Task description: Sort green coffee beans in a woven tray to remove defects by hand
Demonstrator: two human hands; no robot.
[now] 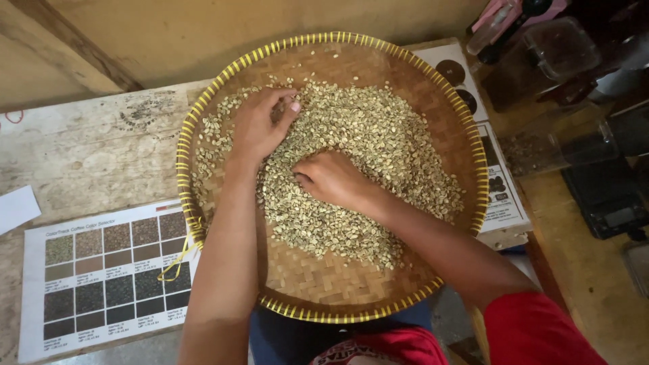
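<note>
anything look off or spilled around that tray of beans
Nothing has spilled: the pale green beans all lie inside the woven tray. One oddity: a yellow strand has come loose from the tray's rim and dangles over the colour chart. The tray also overhangs the table edge.

Right fingertips (302,178) buried in beans (378,135)

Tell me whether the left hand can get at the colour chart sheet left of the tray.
Probably yes: the left hand rests on the beans, and the colour chart lies uncovered beside the tray, only its corner tucked under.
</note>
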